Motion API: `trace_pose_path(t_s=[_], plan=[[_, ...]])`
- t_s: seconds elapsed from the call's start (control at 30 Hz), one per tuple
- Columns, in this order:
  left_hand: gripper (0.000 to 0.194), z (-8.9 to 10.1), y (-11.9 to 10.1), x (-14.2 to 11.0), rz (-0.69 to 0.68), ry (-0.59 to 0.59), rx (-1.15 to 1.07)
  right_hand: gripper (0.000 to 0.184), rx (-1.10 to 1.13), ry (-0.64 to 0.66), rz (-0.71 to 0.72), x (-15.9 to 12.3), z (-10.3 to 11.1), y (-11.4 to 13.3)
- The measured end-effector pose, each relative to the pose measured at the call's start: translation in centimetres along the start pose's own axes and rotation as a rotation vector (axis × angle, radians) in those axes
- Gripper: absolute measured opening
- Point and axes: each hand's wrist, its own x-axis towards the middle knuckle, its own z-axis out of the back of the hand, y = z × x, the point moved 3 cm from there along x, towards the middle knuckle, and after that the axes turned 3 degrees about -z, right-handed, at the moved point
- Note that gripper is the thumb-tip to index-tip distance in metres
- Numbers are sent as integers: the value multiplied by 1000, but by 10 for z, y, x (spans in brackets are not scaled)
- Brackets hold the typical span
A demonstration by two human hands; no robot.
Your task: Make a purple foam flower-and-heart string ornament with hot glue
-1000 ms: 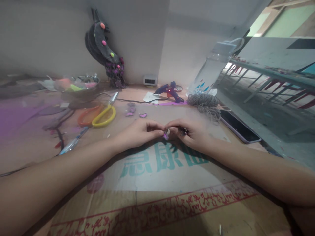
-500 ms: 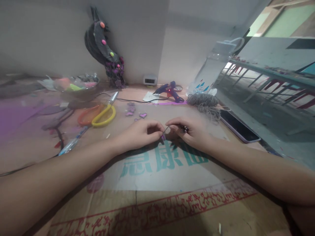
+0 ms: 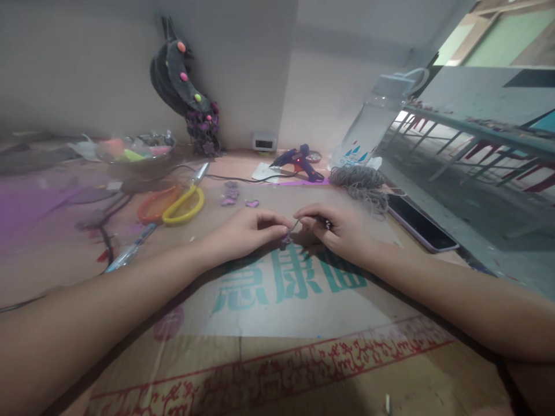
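Observation:
My left hand (image 3: 260,232) pinches a small purple piece (image 3: 286,237) between thumb and fingertips. A thin grey strand (image 3: 296,224) spans from there to my right hand (image 3: 336,228), whose thumb and forefinger are closed on it. Something small and dark (image 3: 328,224) shows in the curled fingers of that hand; its kind is unclear. Just beyond my left hand lie a loose purple piece (image 3: 252,203) with a dark edge and a little cluster of similar purple pieces (image 3: 230,193).
Left of my hands are scissors (image 3: 184,205) with yellow and orange handles, a pen (image 3: 130,249) and a bowl (image 3: 134,164). Behind stand a glue gun (image 3: 299,160), a small clock (image 3: 264,142) and a dark crescent ornament (image 3: 177,75). At right are grey yarn (image 3: 359,182), a bottle (image 3: 368,127) and a phone (image 3: 422,222).
The purple piece in my left fingertips has tilted and shows less of its face. My left thumb and fingers have shifted slightly; my right hand stays nearly in place.

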Motion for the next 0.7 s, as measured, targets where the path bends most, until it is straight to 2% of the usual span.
trace_pose_path(t_s=[0.17, 0.37, 0.7], plan=[[24, 0, -2, -1, 2, 17, -3, 23, -7, 2, -6, 0, -1, -1], [18, -1, 2, -1, 61, 6, -62, 20, 9, -1, -85, 3, -1, -5], [7, 5, 4, -2, 149, -190, -315, 23, -34, 69, -138, 12, 1, -15]])
